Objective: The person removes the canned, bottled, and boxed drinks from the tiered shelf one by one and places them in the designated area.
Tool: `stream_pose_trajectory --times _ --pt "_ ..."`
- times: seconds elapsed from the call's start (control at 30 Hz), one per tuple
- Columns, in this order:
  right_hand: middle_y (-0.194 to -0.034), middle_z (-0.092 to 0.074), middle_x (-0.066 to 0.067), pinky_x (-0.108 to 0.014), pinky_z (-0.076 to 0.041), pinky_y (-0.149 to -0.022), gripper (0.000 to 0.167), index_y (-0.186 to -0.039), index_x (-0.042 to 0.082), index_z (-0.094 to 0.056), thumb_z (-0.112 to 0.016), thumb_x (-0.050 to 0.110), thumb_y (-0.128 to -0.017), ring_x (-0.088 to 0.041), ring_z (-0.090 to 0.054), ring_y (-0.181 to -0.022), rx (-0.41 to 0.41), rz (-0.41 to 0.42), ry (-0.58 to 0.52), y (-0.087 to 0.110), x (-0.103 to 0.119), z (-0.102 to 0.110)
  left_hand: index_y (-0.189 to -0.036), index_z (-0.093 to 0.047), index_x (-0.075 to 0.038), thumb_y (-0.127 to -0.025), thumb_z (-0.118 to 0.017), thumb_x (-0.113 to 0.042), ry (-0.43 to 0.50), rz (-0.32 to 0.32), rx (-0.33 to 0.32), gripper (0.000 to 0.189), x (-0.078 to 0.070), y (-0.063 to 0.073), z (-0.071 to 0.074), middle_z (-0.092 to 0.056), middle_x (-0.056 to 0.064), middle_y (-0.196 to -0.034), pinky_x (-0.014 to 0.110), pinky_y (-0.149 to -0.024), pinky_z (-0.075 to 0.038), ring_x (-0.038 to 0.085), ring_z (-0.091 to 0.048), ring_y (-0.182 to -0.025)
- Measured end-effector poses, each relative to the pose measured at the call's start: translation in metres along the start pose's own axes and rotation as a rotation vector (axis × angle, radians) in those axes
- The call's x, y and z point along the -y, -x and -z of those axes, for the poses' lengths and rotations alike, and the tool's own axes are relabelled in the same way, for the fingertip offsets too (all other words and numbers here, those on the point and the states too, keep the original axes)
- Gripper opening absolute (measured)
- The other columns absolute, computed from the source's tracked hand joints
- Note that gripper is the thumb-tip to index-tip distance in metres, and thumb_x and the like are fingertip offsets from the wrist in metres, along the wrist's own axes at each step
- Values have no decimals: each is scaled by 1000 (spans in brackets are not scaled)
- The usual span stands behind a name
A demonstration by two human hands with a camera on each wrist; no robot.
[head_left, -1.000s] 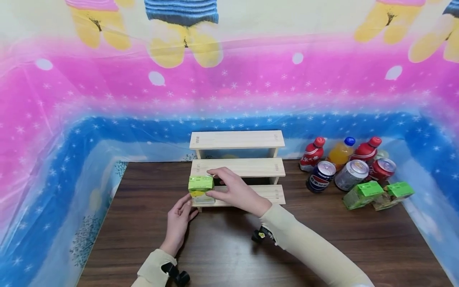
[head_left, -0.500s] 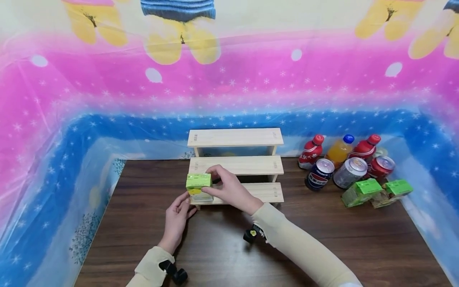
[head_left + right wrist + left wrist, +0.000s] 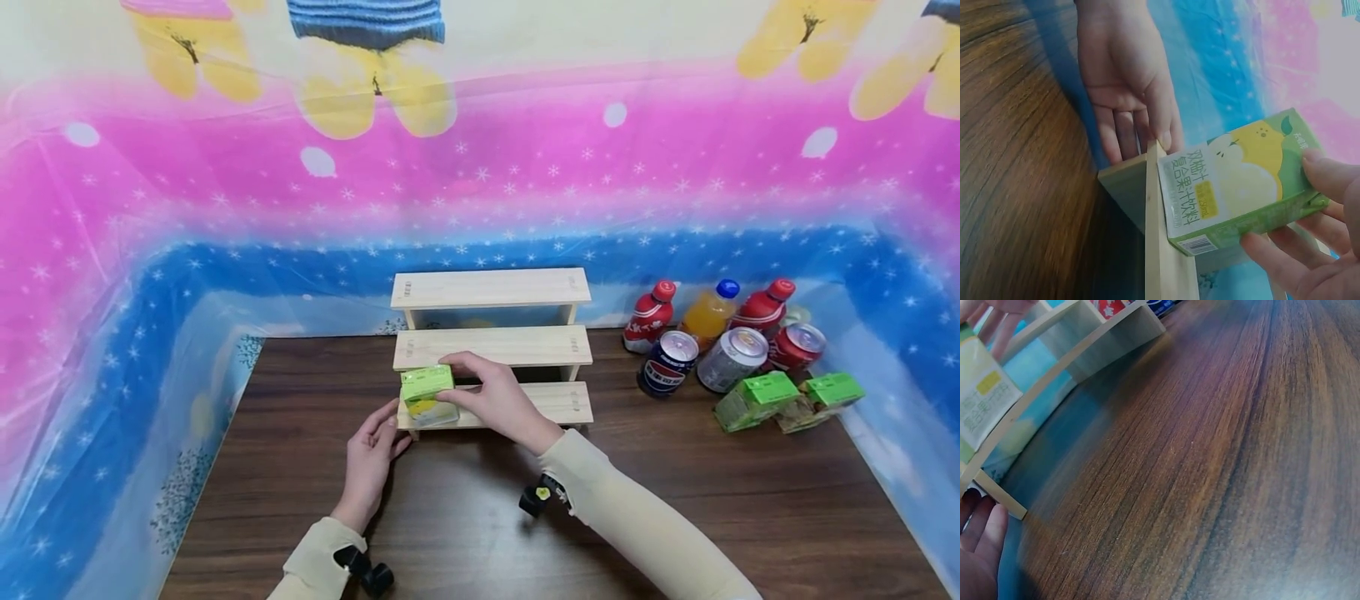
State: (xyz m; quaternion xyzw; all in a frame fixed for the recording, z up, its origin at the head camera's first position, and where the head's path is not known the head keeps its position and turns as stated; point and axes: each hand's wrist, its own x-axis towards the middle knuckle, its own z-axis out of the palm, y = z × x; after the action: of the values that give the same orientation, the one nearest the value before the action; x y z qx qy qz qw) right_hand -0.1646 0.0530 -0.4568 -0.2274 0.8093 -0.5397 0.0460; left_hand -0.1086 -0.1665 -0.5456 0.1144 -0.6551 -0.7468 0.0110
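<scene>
My right hand [image 3: 501,404] pinches a green and yellow juice box [image 3: 427,385] between thumb and fingers. The carton is at the left end of the lowest step of a three-step wooden shelf [image 3: 525,346]. In the right wrist view, the juice box [image 3: 1235,181] has its bottom at the board, with its pomelo picture and lettering in sight. My left hand [image 3: 369,462] holds the left end of that lowest step. Its thumb lies at the board's edge and its fingers reach beneath, as the right wrist view shows.
On the right stand red-capped bottles [image 3: 649,317], an orange drink bottle [image 3: 708,317], a dark blue can [image 3: 667,364], a silver can [image 3: 732,360], a red can [image 3: 798,347] and two green-topped cartons [image 3: 757,402]. A patterned cloth [image 3: 480,183] hangs behind the brown table [image 3: 480,533].
Over the last half second, my right hand has shifted the juice box slightly right along the step and turned it a little. My left hand stays at the shelf's end.
</scene>
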Motion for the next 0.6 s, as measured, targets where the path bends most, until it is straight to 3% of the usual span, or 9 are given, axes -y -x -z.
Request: stream_pose_trajectory --times 0.23,0.43,0.6 --pt "-128 -72 1 -26 -61 -82 42 -135 19 -68 -80 29 -95 -16 -69 -115 14 -14 26 14 -3 18 -150 -51 3 -111 -47 -5 15 -3 -1 40 2 -1 0 -52 24 -152 25 -88 -60 2 -67 -105" --pt "-130 -71 1 -26 -61 -83 43 -135 18 -68 -79 26 -95 -22 -68 -119 24 -43 39 31 -4 40 -150 -51 3 -111 -47 -6 15 -13 -3 40 2 0 0 -52 25 -151 26 -89 -60 1 -67 -105" --pt "-133 -69 -4 -27 -62 -81 45 -138 18 -67 -80 25 -95 -23 -73 -108 7 -66 62 47 -6 58 -150 -51 3 -111 -48 -8 9 -24 -1 40 2 0 -1 -53 25 -150 25 -90 -59 0 -66 -108"
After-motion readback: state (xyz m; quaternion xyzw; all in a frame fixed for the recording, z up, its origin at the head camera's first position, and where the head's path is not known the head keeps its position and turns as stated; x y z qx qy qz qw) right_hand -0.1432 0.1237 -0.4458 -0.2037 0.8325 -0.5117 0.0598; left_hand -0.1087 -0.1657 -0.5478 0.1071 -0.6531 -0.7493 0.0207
